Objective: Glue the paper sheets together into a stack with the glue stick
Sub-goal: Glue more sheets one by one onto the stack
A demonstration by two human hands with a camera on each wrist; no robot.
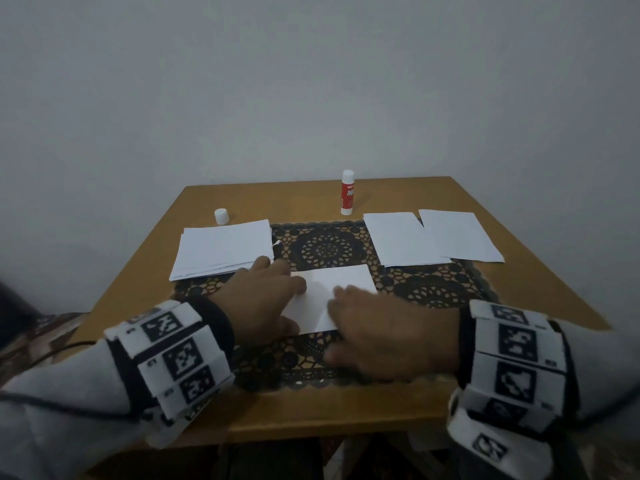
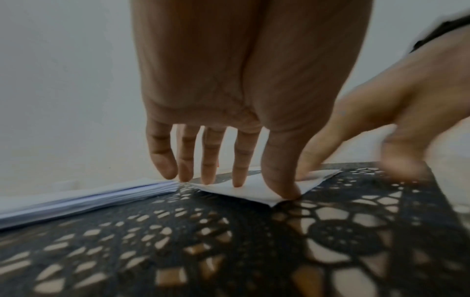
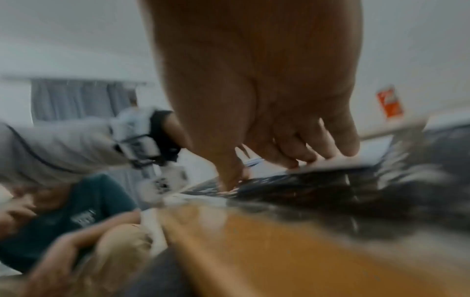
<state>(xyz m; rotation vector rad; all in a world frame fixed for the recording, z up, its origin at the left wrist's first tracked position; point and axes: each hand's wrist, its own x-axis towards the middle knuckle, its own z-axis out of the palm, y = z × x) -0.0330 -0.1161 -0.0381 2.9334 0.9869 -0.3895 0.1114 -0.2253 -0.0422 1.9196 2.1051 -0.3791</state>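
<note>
A single white sheet [image 1: 346, 282] lies on the black lace mat [image 1: 322, 244] in the middle of the table. My left hand [image 1: 277, 299] rests on the sheet's left part; its straight fingers [image 2: 239, 160] touch the paper and the thumb presses the near corner. My right hand [image 1: 374, 327] lies on the sheet's right near part, fingers [image 3: 305, 154] on the paper, thumb down on the mat. The red-and-white glue stick [image 1: 347, 192] stands upright and uncapped at the back. Its white cap [image 1: 221, 216] sits at the back left.
A stack of white sheets [image 1: 221, 247] lies left of my hands, its edge [image 2: 89, 199] close to my left fingers. Two loose sheets [image 1: 401, 240] [image 1: 457, 233] lie at the right. Bare wooden table [image 1: 530, 292] surrounds the mat. A person in a teal shirt [image 3: 76, 211] sits at the left.
</note>
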